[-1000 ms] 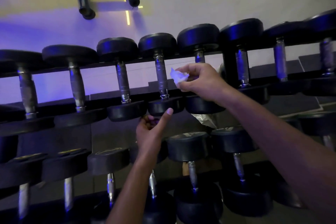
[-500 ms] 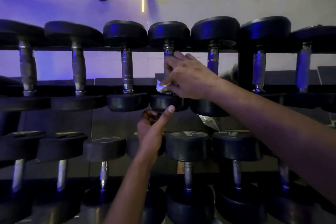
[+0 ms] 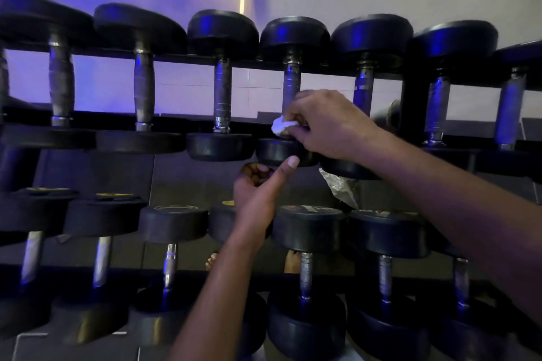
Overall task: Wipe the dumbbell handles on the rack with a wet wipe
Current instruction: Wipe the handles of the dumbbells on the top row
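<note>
Bunching a white wet wipe (image 3: 281,125) against the lower end of a dumbbell handle (image 3: 291,83) on the rack's (image 3: 415,102) upper rail, the right hand (image 3: 328,126) hid that end; the left hand (image 3: 258,190), fingers curled and thumb out, held nothing visible.

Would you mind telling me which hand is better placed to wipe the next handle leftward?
Probably the right hand: it pinches the wet wipe against a top-row handle. The left hand holds none.
</note>
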Tool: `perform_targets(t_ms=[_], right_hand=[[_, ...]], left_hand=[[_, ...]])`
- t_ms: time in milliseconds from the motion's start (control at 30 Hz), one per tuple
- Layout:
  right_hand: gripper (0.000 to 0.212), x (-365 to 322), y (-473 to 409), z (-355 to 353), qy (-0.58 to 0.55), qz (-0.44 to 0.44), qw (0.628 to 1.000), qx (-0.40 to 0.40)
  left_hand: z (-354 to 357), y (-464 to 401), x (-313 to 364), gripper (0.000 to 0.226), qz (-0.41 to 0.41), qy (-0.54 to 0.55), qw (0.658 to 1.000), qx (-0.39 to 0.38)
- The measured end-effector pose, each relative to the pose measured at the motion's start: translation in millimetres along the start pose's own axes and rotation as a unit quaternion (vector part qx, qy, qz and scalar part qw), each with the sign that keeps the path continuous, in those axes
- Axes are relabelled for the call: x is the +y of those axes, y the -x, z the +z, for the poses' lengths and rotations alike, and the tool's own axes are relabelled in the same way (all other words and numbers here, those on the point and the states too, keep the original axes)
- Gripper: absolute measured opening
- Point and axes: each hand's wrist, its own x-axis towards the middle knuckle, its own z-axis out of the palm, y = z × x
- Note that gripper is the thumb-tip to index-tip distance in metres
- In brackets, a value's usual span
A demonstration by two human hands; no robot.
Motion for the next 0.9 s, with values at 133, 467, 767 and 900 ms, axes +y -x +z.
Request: perform_targets(t_ms=[133,467,767,900], right_hand=[[0.013,9.5,4.7,1.4,-0.045,0.124,0.991,-0.038],[0.011,31.6,-1.5,18.9,-0.108,0.182,0.976,-0.055],[0.013,29.0,0.2,18.8,-0.220,0.095,0.967,0.083],[0.017,24.4,-2.6,21.3,-0.173,0.035,0.983,0.049]], left_hand=[[0.0,1.3,0.4,0.054,-0.004,0.000,1.000,0.000],[-0.2,2.3,-4.3,0.055,-0.022,0.000,1.000,0.007],[-0.8,-1.8,-5.6,0.054,-0.011,-0.009,1.000,-0.002],[-2.0,-1.7,-5.5,0.062,-0.016,-0.009,1.000,-0.007]])
